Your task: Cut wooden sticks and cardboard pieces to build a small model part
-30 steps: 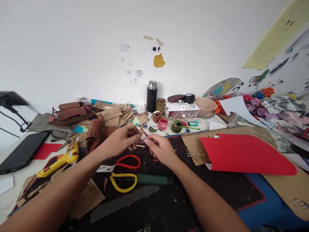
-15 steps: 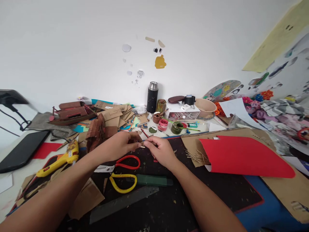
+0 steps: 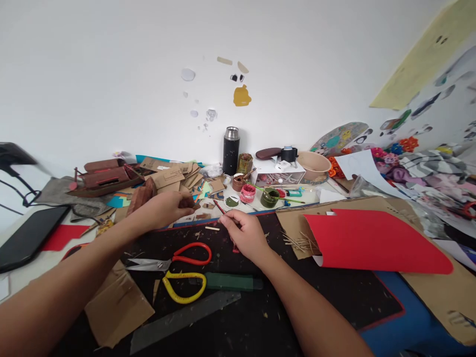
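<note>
My left hand (image 3: 163, 209) is closed on a small brown cardboard piece (image 3: 187, 201), held above the far edge of the black cutting mat (image 3: 260, 317). Just behind it stands a brown cardboard model (image 3: 140, 196). My right hand (image 3: 243, 232) rests on the mat with thumb and fingertips pinched together; what they hold is too small to make out. A short wooden stick (image 3: 212, 228) lies on the mat between the two hands. A red pencil (image 3: 218, 207) lies just beyond it.
Red-handled scissors (image 3: 188, 258), yellow-handled scissors (image 3: 184, 288), a green cutter (image 3: 231, 282) and a grey ruler (image 3: 182, 320) lie near me. A red paper sheet (image 3: 372, 238) and toothpicks (image 3: 297, 242) sit right. Paint jars (image 3: 269, 197), a flask (image 3: 231, 150) and cardboard scraps (image 3: 171, 176) crowd the back.
My left hand has drawn away to the left with the brown piece, so the hands are now apart. The short stick now lies on the mat. The right hand stays put.
</note>
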A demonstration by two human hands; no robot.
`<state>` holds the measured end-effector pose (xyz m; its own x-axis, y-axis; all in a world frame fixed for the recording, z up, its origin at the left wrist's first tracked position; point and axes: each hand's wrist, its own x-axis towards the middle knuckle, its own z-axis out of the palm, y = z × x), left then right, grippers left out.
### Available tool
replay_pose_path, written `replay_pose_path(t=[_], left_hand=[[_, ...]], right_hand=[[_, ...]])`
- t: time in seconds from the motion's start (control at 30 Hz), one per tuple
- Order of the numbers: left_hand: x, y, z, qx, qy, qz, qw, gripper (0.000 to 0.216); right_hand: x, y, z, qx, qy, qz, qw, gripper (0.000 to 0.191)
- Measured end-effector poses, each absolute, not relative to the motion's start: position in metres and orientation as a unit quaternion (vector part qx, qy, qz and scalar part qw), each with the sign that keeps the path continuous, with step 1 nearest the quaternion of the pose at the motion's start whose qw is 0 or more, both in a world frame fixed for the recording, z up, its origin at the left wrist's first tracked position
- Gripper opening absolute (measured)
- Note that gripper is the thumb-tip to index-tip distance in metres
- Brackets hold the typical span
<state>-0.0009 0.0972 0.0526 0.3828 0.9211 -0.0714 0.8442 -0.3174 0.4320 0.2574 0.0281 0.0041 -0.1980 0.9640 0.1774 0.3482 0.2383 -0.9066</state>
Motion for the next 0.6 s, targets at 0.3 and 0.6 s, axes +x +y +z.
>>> replay_pose_path(t=[0.3, 0.6], left_hand=[[0.024, 0.12, 0.049, 0.838, 0.522, -0.014, 0.158, 0.032], [0.007, 0.16, 0.045, 0.811, 0.578, -0.017, 0.087, 0.049]], right_hand=[[0.259, 0.027, 0.007, -0.459, -0.742, 0.304, 0.383, 0.026], [0.258, 0.023, 0.009, -0.452, -0.783, 0.268, 0.334, 0.024]])
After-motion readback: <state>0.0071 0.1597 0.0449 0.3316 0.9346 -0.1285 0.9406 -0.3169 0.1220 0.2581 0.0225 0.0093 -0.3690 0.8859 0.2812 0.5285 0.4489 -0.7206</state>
